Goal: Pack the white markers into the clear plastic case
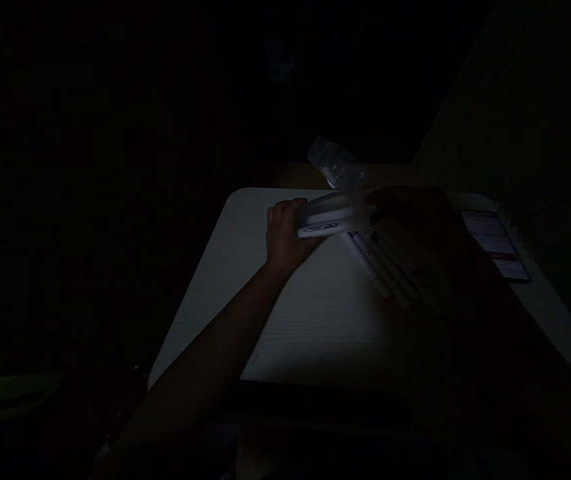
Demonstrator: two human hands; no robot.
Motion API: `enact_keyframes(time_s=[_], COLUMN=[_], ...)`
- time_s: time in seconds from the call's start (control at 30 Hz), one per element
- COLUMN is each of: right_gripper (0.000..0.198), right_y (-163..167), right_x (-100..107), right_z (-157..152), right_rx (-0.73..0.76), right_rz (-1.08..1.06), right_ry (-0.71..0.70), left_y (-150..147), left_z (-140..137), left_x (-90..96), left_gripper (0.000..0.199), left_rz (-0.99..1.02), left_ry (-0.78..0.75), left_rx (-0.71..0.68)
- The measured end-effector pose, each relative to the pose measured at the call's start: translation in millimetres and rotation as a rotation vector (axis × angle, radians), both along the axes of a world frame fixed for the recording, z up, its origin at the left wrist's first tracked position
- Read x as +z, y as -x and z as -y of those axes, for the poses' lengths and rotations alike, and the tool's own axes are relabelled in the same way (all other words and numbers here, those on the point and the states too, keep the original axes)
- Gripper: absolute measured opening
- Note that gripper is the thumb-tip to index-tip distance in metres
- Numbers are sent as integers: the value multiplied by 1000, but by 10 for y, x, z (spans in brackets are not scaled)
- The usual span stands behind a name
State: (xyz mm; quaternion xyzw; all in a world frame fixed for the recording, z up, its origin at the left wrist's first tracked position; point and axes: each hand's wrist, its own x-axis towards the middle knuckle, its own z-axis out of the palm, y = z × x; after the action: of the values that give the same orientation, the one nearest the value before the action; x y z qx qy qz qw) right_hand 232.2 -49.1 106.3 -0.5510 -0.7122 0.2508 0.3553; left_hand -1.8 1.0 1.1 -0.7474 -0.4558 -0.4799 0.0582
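My left hand (288, 233) is closed around the far-left end of a clear plastic case (333, 212), held just above the white table. At least one white marker with dark printing lies inside the case. A clear lid-like part (335, 163) sticks up behind it. Deep shadow covers my right hand (405, 200), which is at the case's right end, by the dark tip of what looks like a marker. Its fingers hardly show. Below the case, several pale markers (373, 263) lie side by side on the table, partly lost in the dark.
A phone with its screen lit (496, 245) lies at the table's right edge. The white table (215, 280) has a rounded far-left corner, and a dark bar runs along its near edge. Something green (10, 397) shows at lower left. Most surroundings are too dark to make out.
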Motion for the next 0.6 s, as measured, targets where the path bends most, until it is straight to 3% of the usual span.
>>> enact_keyframes(time_s=[0.3,0.6], right_gripper=[30,28], right_y=[-92,-70], right_x=[-105,-86], right_z=[-73,-65], right_rx=[63,23], right_rz=[58,86], right_ry=[-103,-158], left_y=[-1,-1], left_z=[-15,-2], left_x=[-6,7], left_gripper=[82,80], left_rz=[14,27], left_ry=[20,48], left_rx=[-6,-14])
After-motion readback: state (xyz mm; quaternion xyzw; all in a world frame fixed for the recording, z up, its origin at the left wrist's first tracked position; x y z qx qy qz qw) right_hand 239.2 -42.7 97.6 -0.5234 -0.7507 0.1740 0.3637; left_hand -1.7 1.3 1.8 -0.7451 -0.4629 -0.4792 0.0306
